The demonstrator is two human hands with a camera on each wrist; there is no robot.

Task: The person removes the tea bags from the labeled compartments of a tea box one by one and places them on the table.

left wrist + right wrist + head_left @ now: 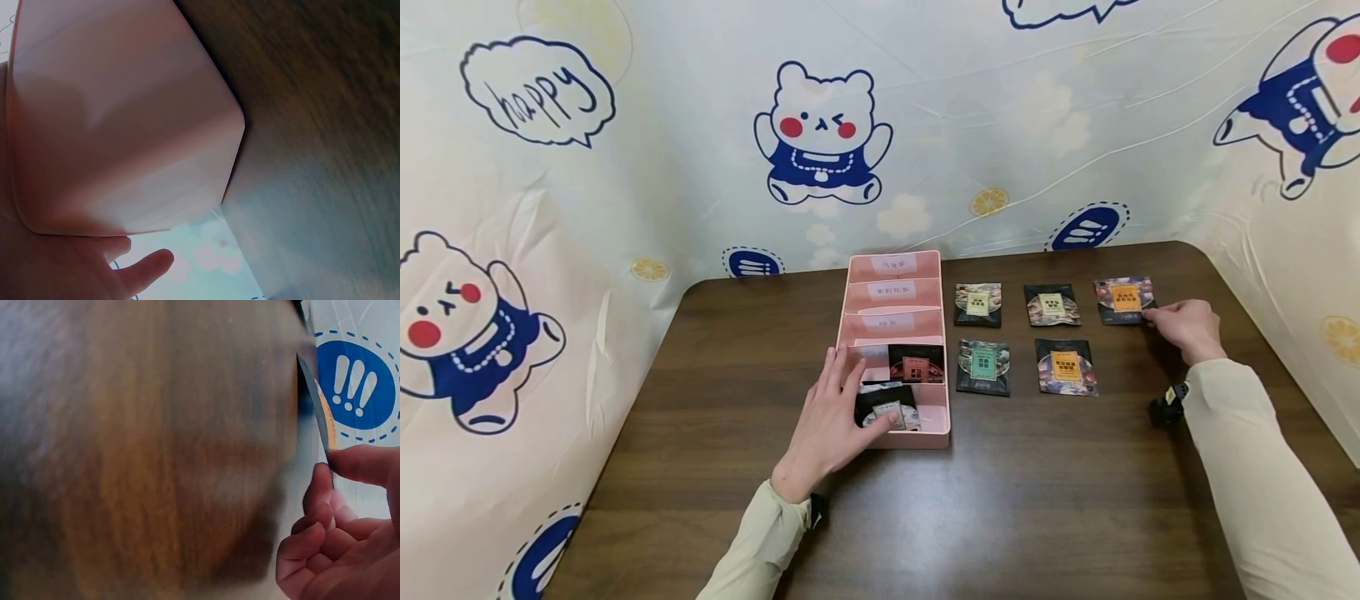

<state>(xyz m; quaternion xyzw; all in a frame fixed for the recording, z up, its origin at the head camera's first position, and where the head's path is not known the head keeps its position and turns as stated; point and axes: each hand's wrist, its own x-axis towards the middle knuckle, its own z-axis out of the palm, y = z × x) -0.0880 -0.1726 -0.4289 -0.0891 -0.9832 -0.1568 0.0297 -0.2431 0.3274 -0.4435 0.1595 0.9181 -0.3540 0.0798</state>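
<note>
The right hand (1191, 329) pinches the far-right orange-labelled sachet (1125, 297) on the desk (1015, 508); the left hand (829, 417), well apart, rests, fingers extended, at the pink compartment box's (921, 441) left rim.

- Box (917, 441): pink; labels (892, 290) white.
- Upper-right packet (1126, 302): dark, orange centre panel.
- Lower-left packet (983, 367): black, green panel.
- Boxed upper packet (917, 365): black, red panel.
- Table (722, 375): dark brown, wood grain.
- Cloth (685, 108): pale; blue-and-white bears (822, 133), red cheeks.
- Sleeves (1247, 450): cream.
</note>
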